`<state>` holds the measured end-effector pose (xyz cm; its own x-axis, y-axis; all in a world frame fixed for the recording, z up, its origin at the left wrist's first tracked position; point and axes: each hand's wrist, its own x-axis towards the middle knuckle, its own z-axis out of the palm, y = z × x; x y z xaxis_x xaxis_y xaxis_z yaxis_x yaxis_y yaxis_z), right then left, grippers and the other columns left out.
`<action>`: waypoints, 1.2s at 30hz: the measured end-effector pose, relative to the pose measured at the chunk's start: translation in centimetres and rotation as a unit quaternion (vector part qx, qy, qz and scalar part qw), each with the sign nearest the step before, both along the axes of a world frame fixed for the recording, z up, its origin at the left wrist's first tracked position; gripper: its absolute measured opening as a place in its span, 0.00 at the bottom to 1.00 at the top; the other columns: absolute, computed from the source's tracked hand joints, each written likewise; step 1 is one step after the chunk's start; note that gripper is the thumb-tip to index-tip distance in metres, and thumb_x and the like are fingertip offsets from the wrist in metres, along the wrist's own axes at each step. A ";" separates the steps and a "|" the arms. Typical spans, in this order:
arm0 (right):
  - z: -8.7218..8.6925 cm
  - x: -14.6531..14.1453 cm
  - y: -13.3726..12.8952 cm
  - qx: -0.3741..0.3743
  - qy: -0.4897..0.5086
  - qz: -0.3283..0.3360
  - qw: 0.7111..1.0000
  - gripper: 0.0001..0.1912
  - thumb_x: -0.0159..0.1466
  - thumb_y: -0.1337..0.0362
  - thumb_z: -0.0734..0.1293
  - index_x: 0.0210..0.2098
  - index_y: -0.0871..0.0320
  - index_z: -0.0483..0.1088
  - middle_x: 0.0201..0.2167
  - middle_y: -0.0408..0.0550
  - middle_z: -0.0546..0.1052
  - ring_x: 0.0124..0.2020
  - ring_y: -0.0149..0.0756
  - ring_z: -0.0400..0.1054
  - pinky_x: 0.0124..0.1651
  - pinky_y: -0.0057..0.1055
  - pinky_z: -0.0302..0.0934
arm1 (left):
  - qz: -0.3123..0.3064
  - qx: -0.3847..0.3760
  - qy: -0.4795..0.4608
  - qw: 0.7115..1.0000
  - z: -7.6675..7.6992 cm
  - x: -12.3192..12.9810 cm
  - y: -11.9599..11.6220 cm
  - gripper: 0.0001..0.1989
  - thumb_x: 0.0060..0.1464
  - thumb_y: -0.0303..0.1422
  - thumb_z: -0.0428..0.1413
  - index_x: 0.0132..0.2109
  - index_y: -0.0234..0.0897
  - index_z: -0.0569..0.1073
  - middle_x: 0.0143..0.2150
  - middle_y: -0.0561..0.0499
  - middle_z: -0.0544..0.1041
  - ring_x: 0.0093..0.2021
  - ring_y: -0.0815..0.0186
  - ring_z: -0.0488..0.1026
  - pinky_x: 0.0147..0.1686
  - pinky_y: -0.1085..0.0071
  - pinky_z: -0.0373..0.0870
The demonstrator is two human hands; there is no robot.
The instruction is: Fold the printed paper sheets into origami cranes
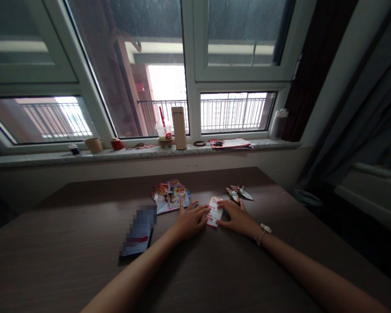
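Observation:
A small piece of printed paper (214, 213), white with red markings, rests on the brown table between my hands. At its left edge is my left hand (190, 221), palm down, its fingertips holding the paper. My right hand (237, 218), with a bracelet (263, 234) at the wrist, holds the right edge between thumb and fingers, which sit apart along that edge. Just beyond the right hand lies a folded paper piece (238, 192) with pointed white and red flaps. A pile of colourful printed sheets (171, 198) is past my left fingers.
A phone (138, 232), its screen blurred, lies left of my left forearm on the table (68, 243). Along the windowsill (58, 157) stand a tan flask (179, 128), a plastic cup with red straw (164, 129), a paper cup (94, 145), scissors (217, 143) and a bottle (278, 124).

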<state>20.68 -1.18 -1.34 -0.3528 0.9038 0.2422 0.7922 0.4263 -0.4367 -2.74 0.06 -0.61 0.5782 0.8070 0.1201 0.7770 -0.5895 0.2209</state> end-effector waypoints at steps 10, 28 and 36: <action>-0.1 0.0 -0.3 0.001 -0.004 0.009 1.000 0.35 0.54 0.43 0.71 0.54 0.54 0.66 0.62 0.57 0.66 0.64 0.52 0.58 0.69 0.61 0.29 | 0.001 -0.003 -0.007 1.000 -0.2 -0.2 0.1 0.23 0.65 0.43 0.44 0.66 0.56 0.61 0.68 0.54 0.63 0.70 0.49 0.50 0.64 0.33 0.34; 0.1 -0.9 -0.5 0.049 -0.065 0.008 0.997 0.19 0.69 0.51 0.59 0.57 0.44 0.67 0.61 0.48 0.69 0.63 0.46 0.58 0.66 0.68 0.24 | 0.040 0.007 -0.057 0.998 -0.3 -0.4 0.4 0.18 0.63 0.39 0.51 0.59 0.55 0.70 0.64 0.54 0.69 0.69 0.51 0.53 0.65 0.33 0.28; 0.2 -0.7 -1.1 0.101 -0.034 0.022 0.994 0.14 0.69 0.53 0.60 0.49 0.42 0.75 0.59 0.47 0.69 0.62 0.44 0.59 0.67 0.65 0.27 | 0.050 -0.030 -0.044 0.997 0.1 -0.5 0.5 0.20 0.59 0.48 0.55 0.58 0.58 0.71 0.65 0.55 0.68 0.69 0.47 0.53 0.63 0.30 0.28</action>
